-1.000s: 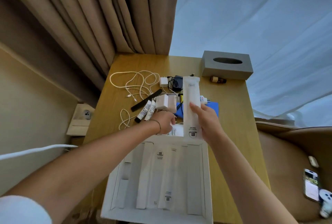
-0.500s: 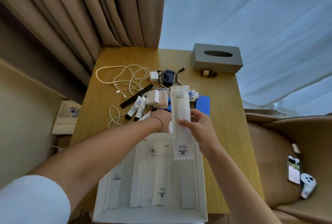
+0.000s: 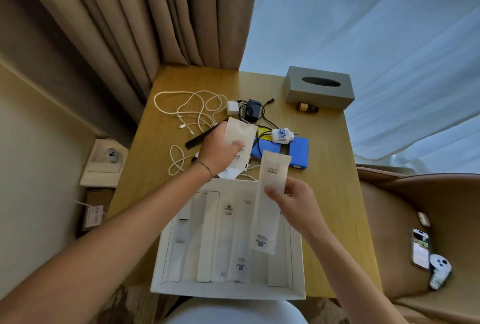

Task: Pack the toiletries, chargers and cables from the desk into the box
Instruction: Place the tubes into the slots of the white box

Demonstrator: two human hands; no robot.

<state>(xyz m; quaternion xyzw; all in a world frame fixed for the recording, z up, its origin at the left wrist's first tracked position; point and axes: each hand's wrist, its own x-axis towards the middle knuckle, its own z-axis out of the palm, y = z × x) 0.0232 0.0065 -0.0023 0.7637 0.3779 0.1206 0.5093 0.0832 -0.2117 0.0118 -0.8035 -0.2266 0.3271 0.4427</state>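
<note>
head view: since the earlier frame the left hand [image 3: 220,150] has lifted off the counter [image 3: 330,167] with a short cream packet [image 3: 240,145] pinched between thumb and fingers, held above the comb [image 3: 205,134]. the right hand [image 3: 291,202] has brought its long packet [image 3: 270,201] nearer; it now hangs tilted over the right side of the box [image 3: 298,266], gripped near its middle by curled fingers. this packet is a pale paper sleeve with small print near the top and a dark label at the lower end. two like sleeves already lie flat inside the white box between its dividers. white cables [image 3: 192,113], a white charger [image 3: 233,108], a black adapter [image 3: 253,111], a patterned plug [image 3: 281,135] and a blue case [image 3: 296,152] lie on the counter beyond the box.
</note>
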